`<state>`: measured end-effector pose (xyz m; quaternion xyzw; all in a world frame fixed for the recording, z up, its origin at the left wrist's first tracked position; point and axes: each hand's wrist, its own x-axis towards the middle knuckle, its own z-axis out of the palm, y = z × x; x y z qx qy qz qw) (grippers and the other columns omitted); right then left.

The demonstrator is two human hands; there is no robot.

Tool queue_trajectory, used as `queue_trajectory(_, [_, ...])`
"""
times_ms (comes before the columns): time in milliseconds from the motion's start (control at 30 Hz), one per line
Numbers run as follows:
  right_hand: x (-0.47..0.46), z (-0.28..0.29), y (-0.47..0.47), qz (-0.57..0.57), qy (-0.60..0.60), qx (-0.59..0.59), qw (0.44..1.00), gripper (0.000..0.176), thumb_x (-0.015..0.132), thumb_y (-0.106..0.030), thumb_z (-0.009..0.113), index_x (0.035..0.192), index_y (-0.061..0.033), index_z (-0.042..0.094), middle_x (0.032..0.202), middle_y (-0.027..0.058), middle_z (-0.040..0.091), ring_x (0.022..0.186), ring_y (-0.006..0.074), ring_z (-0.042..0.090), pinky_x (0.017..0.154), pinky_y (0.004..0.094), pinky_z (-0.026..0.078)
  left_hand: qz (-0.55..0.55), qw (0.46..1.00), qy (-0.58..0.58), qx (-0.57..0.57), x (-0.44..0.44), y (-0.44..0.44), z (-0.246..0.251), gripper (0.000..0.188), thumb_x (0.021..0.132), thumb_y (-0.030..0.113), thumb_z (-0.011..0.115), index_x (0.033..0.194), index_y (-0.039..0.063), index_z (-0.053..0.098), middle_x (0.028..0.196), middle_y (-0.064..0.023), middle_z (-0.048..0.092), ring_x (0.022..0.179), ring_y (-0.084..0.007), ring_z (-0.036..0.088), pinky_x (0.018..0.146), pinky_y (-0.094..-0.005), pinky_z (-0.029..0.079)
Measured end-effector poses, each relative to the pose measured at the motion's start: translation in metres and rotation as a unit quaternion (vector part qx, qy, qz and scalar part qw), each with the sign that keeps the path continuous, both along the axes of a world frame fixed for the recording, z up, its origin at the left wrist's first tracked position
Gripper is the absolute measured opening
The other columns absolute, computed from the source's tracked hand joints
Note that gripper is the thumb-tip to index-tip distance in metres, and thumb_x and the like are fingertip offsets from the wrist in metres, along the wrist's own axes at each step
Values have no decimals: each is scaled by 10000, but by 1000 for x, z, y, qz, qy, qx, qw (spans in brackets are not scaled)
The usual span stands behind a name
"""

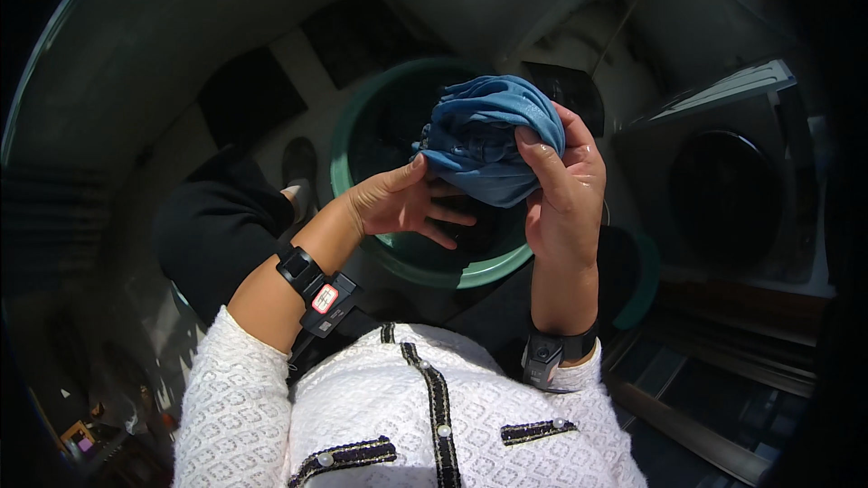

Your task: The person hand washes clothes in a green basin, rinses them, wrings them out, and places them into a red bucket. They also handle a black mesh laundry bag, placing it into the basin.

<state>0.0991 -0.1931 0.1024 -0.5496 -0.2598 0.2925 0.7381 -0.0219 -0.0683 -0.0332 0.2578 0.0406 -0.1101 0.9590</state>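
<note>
A bunched blue cloth (491, 139), seemingly wet, is gripped along its right side by my right hand (573, 183), thumb on top and fingers behind. My left hand (407, 207) is at the cloth's lower left with its fingers spread apart. Its thumb tip meets or nearly meets the cloth's edge; exact contact is hard to tell. Below both hands stands a round green plastic basin (427, 274). Its inside is dark, so its contents are hard to make out. Each forearm wears a black strap with a small device.
A front-loading washing machine (725, 196) stands at the right. Part of another green rim (641, 285) shows beside my right forearm. Dark mats (251, 96) lie on the floor beyond the basin. A shoe (300, 166) is left of the basin.
</note>
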Motion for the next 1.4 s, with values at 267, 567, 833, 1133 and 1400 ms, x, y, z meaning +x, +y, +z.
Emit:
queue_trajectory(267, [9,29,-38,221,-50,-174,958,506,758,-3,788,1219,-2,580,1111,71,609,1029,137,614,896,276,516,286,942,111,-134,51,-2,42,494,891,428,650,1195,47,578,1119,-143,663,1033,-311,658,969,-456,522])
queue_trajectory(567, [182,62,-140,-13,-111,-242,964,454,885,-289,717,1241,-27,612,1144,128,672,1085,225,638,847,343,558,271,919,275,-79,68,-8,24,188,874,169,655,982,20,620,1002,-168,676,953,-342,656,922,-484,529])
queue_trajectory(833, [309,-115,-347,-334,157,-473,800,277,850,-221,711,1068,-94,597,902,50,634,717,159,588,560,338,541,233,927,286,-64,78,-47,3,263,880,124,612,1086,-40,613,1077,-176,683,979,-357,656,948,-508,508])
queue_trajectory(1133, [304,-270,-391,-353,268,-459,770,455,838,-200,742,1195,-32,515,937,78,592,742,177,626,559,339,572,210,904,373,-10,87,-45,6,253,882,134,592,1072,-22,652,1092,-148,694,1008,-324,655,967,-466,512])
queue_trajectory(1400, [315,-231,-370,-324,164,-548,754,290,867,-266,671,971,-5,599,747,95,651,547,199,662,450,322,532,201,897,391,47,98,-44,0,296,900,183,571,1116,-5,647,1118,-130,694,1024,-297,659,957,-439,516])
